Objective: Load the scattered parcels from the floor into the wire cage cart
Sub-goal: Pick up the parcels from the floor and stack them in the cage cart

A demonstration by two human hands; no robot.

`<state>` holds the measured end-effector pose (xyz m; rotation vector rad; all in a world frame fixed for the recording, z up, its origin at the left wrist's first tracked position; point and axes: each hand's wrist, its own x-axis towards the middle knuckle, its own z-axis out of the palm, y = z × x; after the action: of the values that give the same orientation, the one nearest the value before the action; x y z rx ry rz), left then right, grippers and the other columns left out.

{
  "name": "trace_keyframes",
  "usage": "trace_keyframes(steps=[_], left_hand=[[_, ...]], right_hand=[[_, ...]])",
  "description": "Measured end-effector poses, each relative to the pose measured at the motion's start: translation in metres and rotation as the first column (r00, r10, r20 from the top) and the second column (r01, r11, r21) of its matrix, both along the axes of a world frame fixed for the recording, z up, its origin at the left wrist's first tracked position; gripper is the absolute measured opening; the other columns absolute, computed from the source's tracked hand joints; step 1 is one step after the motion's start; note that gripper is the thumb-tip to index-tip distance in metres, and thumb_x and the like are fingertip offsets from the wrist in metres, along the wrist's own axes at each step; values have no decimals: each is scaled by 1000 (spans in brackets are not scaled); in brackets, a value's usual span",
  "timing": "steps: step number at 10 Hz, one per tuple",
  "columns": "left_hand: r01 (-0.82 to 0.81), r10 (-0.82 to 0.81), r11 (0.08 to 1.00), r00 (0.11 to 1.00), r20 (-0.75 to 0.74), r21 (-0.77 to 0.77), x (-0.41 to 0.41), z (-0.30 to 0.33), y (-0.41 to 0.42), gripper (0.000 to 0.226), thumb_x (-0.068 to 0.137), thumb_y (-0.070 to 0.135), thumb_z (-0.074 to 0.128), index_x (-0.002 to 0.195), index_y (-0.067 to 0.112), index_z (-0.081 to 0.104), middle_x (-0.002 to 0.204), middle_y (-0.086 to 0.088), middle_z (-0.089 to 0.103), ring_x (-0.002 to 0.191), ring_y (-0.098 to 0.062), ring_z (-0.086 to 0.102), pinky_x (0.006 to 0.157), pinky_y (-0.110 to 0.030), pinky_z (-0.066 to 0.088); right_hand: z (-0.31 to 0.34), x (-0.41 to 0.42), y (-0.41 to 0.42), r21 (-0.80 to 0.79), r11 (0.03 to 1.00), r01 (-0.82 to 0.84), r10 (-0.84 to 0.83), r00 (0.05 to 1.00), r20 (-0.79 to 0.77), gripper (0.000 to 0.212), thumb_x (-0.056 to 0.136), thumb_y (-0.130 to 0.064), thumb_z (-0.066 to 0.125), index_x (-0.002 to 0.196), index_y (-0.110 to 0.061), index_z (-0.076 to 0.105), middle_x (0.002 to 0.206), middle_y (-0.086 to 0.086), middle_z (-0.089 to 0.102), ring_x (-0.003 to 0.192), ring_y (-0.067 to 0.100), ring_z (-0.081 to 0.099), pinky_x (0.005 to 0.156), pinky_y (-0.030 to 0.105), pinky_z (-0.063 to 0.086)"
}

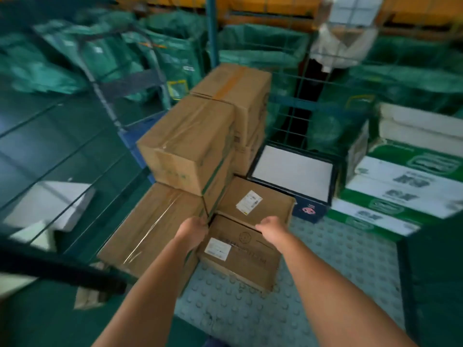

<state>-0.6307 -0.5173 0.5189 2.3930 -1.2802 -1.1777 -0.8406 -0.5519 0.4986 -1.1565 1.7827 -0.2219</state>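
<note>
Both hands, left hand (pixel 194 230) & right hand (pixel 271 227), fingers curled over far top edge of labelled box (pixel 240 256).

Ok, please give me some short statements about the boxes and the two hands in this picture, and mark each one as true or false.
1. Both hands hold the far top edge of the small brown box: the left hand and the right hand are on the box. True.
2. The box in the hands has no label. False: a white label is on its top.
3. A black box with a white top stands behind the labelled cartons. True.
4. The tall carton stack is to the right of the hands. False: it rises to the left and ahead of them.
5. The green and white cartons are stacked at the right. True.
</note>
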Motion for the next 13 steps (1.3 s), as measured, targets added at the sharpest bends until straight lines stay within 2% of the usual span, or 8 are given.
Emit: trace_keyframes(steps=[1,2,3,6,7,10,11,13], left_hand=[[-281,271,955,957,-104,-98,21,36,73,24,94,7,48,109,-1,65,98,-16,66,88,-27,62,81,-34,51],[-337,323,934,939,-121,-119,35,44,118,22,92,2,48,104,2,67,96,-15,67,88,-31,64,79,-32,53],[-467,458,876,884,-97,-120,54,52,208,18,92,-1,51,83,11,61,74,-5,58,66,-21,57,50,-19,46],[-743,741,667,669,-64,-57,77,44,424,12,85,5,47,83,12,56,83,-9,57,77,-21,56,65,-26,42],[-857,852,514,514,-96,-29,75,32,525,14,86,3,46,85,11,58,81,-13,58,74,-22,55,58,-24,40],[-989,981,142,135,-136,39,60,2,767,16,86,4,45,81,11,58,86,-13,61,73,-25,57,51,-20,38],[-999,992,25,22,-127,24,68,-11,843,16,90,5,47,96,8,61,94,-12,63,86,-26,63,64,-26,44],[-996,991,-35,-45,-129,81,93,-36,903,20,90,6,48,106,9,60,100,-11,62,103,-31,62,84,-40,52]], right_hand=[[23,11,14,-46,995,-85,89,992,92,24,91,-16,62,112,-5,58,118,14,61,108,29,58,96,38,46],[34,29,30,-83,984,-157,167,978,122,20,91,-12,61,109,-3,58,111,11,60,107,29,58,89,33,45],[51,70,73,-89,939,-333,342,930,132,16,93,-12,61,105,-1,60,92,12,58,85,24,56,68,26,41],[43,186,226,-126,676,-726,737,671,86,9,90,-12,62,95,-5,63,82,10,57,79,23,54,66,27,39],[31,230,313,-76,512,-856,859,510,44,10,89,-20,64,84,-15,57,75,4,51,73,21,52,61,28,36],[16,293,543,3,204,-979,979,204,-14,12,92,-23,60,102,-18,58,96,4,58,91,25,57,57,25,37],[6,307,628,38,76,-996,997,76,-8,21,92,-24,59,112,-18,60,95,4,57,88,23,54,55,24,36],[-10,336,689,109,-5,-994,998,-12,-66,32,95,-22,56,125,-10,57,87,3,55,68,14,47,53,23,34]])
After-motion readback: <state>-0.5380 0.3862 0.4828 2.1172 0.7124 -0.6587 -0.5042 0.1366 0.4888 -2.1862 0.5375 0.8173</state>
